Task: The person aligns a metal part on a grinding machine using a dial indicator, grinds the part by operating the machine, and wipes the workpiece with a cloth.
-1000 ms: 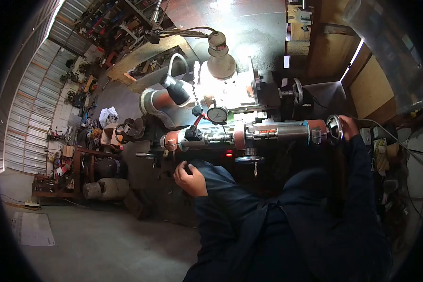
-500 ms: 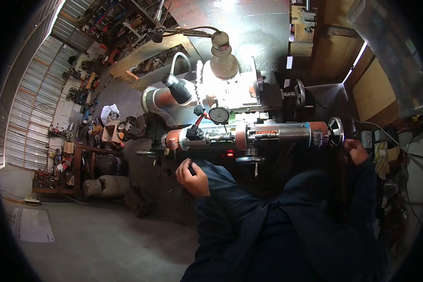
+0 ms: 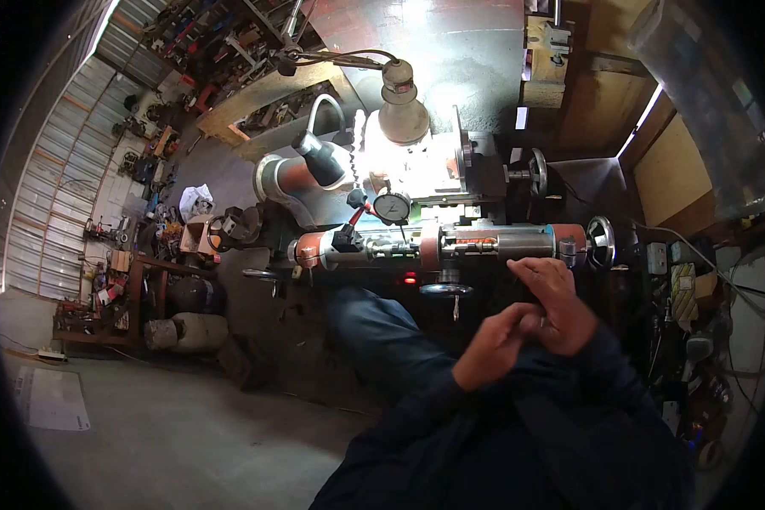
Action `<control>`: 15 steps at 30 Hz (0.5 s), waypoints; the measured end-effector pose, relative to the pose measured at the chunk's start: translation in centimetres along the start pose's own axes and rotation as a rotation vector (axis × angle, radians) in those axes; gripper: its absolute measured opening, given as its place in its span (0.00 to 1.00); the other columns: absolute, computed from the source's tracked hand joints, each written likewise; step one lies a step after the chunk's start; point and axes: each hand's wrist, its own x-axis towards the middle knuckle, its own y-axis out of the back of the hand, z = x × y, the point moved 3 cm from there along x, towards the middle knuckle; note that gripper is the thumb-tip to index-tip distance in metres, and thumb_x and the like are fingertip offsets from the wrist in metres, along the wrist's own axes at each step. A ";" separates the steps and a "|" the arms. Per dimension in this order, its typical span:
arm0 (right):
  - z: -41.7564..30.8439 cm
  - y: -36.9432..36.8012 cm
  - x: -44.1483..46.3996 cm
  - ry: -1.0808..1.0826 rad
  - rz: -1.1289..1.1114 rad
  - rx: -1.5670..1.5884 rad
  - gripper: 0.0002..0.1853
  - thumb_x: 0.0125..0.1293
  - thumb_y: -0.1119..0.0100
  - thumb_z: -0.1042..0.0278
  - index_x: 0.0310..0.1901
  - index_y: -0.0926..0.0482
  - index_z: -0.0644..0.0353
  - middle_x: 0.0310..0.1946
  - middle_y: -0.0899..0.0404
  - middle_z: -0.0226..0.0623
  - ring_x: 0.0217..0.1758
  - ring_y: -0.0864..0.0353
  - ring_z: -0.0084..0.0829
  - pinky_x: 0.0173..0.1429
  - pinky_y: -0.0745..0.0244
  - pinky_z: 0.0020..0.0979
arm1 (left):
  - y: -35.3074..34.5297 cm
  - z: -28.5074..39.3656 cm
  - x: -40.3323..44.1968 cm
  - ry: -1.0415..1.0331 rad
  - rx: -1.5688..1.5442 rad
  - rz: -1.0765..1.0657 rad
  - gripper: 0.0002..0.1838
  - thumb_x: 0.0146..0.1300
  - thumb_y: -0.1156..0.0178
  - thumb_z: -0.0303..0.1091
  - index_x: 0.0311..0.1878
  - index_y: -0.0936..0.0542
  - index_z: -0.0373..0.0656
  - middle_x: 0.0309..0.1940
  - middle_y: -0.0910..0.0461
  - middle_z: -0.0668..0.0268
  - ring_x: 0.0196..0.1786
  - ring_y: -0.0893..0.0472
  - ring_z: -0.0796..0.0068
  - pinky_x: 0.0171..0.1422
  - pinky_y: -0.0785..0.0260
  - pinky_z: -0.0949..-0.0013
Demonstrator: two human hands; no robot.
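My left hand [image 3: 491, 347] and my right hand [image 3: 559, 306] meet above my lap, in front of the machine. The left fingers are curled against the right palm; whether anything is between them is hidden. My right fingers stretch forward, holding nothing visible. Just beyond them lies the steel cylinder [image 3: 525, 244], with a chrome handwheel [image 3: 601, 243] at its right end. A dial gauge [image 3: 392, 207] stands over the shaft on a red and black holder [image 3: 354, 223]. Below the middle collar [image 3: 430, 247] is a smaller handwheel [image 3: 446, 290].
A lit work lamp [image 3: 402, 110] and a flexible-neck lamp [image 3: 319, 157] hang over the machine. Another handwheel [image 3: 537, 173] is behind it. At left stand a gas cylinder [image 3: 187, 332] and a metal rack [image 3: 136, 297]; cables and tools crowd the right.
My right hand has left the right handwheel and moved left and inward. My left hand has moved right from beside my knee, and both now touch.
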 end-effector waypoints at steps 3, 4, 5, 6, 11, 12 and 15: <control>2.6 3.1 0.1 -0.046 0.120 -0.084 0.32 0.71 0.44 0.50 0.69 0.32 0.62 0.61 0.27 0.50 0.67 0.32 0.49 0.72 0.40 0.46 | 4.7 1.0 -0.5 -0.085 0.357 0.230 0.09 0.72 0.45 0.23 0.52 0.20 0.38 0.38 0.16 0.64 0.42 0.19 0.77 0.47 0.28 0.71; 4.1 4.3 0.0 -0.083 0.214 -0.102 0.31 0.69 0.40 0.54 0.69 0.32 0.61 0.60 0.27 0.49 0.66 0.31 0.49 0.71 0.39 0.47 | 6.7 0.2 -0.8 -0.084 0.345 0.325 0.08 0.73 0.45 0.24 0.50 0.19 0.39 0.37 0.17 0.64 0.40 0.19 0.77 0.46 0.28 0.72; 6.4 5.3 0.2 -0.166 0.385 -0.196 0.29 0.70 0.41 0.55 0.68 0.31 0.62 0.58 0.25 0.51 0.64 0.28 0.51 0.68 0.35 0.46 | 8.6 -0.6 -1.2 -0.082 0.332 0.421 0.07 0.73 0.44 0.25 0.48 0.18 0.40 0.36 0.17 0.64 0.39 0.19 0.77 0.44 0.28 0.72; 8.8 5.5 0.0 -0.251 0.554 -0.292 0.28 0.70 0.41 0.56 0.67 0.31 0.62 0.57 0.23 0.52 0.62 0.25 0.53 0.65 0.31 0.46 | 10.0 -0.3 -1.4 -0.085 0.399 0.517 0.07 0.73 0.44 0.26 0.48 0.18 0.39 0.35 0.17 0.64 0.39 0.19 0.76 0.44 0.28 0.72; 16.8 2.8 -1.7 -0.669 0.432 -0.431 0.22 0.76 0.49 0.58 0.64 0.28 0.63 0.52 0.19 0.56 0.52 0.18 0.58 0.55 0.23 0.48 | 15.4 -0.7 -0.5 -0.206 0.436 0.860 0.08 0.72 0.41 0.31 0.46 0.17 0.37 0.36 0.17 0.64 0.39 0.19 0.75 0.43 0.27 0.71; 16.8 2.7 -1.8 -0.664 0.433 -0.463 0.21 0.77 0.51 0.59 0.63 0.28 0.63 0.52 0.18 0.56 0.51 0.18 0.58 0.53 0.22 0.49 | 15.9 -0.3 -0.2 -0.237 0.535 0.892 0.09 0.72 0.41 0.31 0.46 0.17 0.36 0.36 0.17 0.64 0.39 0.19 0.77 0.44 0.27 0.71; 15.6 2.1 -2.9 -0.520 0.568 -0.445 0.20 0.78 0.54 0.60 0.64 0.28 0.62 0.52 0.18 0.53 0.50 0.17 0.55 0.51 0.21 0.47 | 17.0 -0.1 0.4 -0.205 0.688 0.924 0.11 0.72 0.39 0.34 0.46 0.17 0.35 0.37 0.15 0.62 0.40 0.18 0.75 0.47 0.26 0.71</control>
